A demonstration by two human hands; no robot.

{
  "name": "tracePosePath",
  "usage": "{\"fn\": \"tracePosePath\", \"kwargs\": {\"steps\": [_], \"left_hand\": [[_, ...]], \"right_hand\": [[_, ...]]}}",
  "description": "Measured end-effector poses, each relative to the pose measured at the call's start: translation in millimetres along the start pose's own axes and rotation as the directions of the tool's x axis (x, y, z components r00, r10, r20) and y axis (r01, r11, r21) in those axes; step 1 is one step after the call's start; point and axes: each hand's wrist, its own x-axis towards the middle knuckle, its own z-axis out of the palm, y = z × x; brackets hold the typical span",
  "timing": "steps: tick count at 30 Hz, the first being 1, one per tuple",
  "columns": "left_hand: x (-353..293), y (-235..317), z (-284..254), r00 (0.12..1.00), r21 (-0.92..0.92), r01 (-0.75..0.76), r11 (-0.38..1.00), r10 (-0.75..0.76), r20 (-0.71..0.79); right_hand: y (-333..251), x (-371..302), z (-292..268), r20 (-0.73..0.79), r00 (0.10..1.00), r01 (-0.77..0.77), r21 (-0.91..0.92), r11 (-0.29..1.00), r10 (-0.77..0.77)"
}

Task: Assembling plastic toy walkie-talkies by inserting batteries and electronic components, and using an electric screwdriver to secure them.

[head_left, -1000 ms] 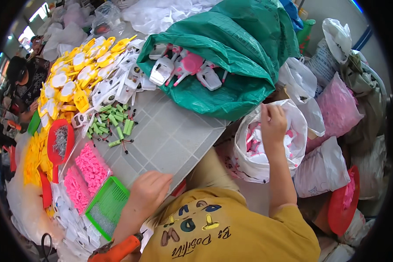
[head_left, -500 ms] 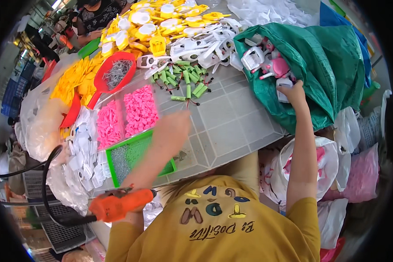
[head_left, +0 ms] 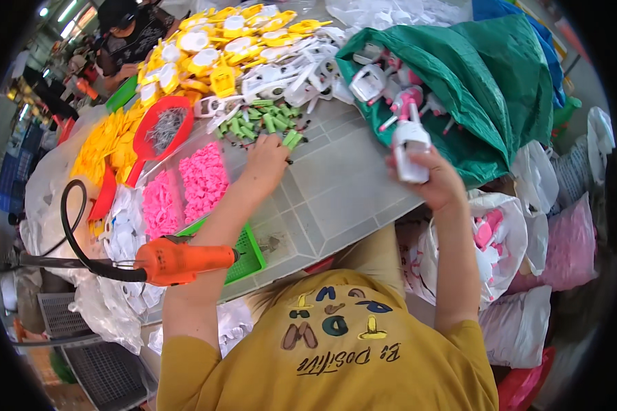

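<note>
My left hand [head_left: 266,163] reaches into the pile of small green batteries [head_left: 267,118] with thin wire leads. Its fingers are curled at the near edge of the pile, against a green battery [head_left: 292,139]. Held in my right hand [head_left: 437,181] is a white plastic housing [head_left: 411,147], tilted upward in front of the mouth of a green sack [head_left: 473,75]. More white and pink pieces [head_left: 408,99] fill that opening. An orange electric screwdriver [head_left: 185,260] hangs on its cable across my left forearm.
Yellow and white plastic parts [head_left: 219,51] are heaped at the back. A red scoop [head_left: 164,133] holds metal pins, beside pink parts [head_left: 204,181] and a green tray [head_left: 248,255]. A white bag [head_left: 493,240] stands right. Another person [head_left: 127,38] sits far left.
My right hand has drawn the white housing out of the sack, toward me and left. My left hand has moved up to the batteries. The screwdriver has swung slightly upward.
</note>
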Motion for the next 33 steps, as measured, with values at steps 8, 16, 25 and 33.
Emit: {"fn": "tracePosePath", "kwargs": {"steps": [8, 16, 25, 33], "left_hand": [[-3.7, 25.4, -31.2, 0.984, -0.25, 0.026, 0.968, -0.069, -0.164], [-34.2, 86.3, -58.7, 0.98, -0.671, 0.113, 0.733, -0.193, -0.045], [-43.8, 139.6, -57.7, 0.973, -0.641, 0.069, 0.764, -0.192, -0.124], [-46.6, 141.3, -40.7, 0.972, -0.533, -0.093, 0.841, -0.038, -0.23]], "right_hand": [[68.5, -42.8, 53.2, -0.005, 0.999, -0.044, 0.108, 0.993, 0.045], [93.1, -41.8, 59.7, -0.039, 0.997, -0.06, 0.175, 0.983, 0.068], [114.0, -45.7, 72.4, -0.076, 0.996, 0.066, 0.145, 0.987, -0.055], [125.0, -50.8, 76.7, -0.088, 0.976, 0.203, 0.052, 0.978, -0.198]]}}
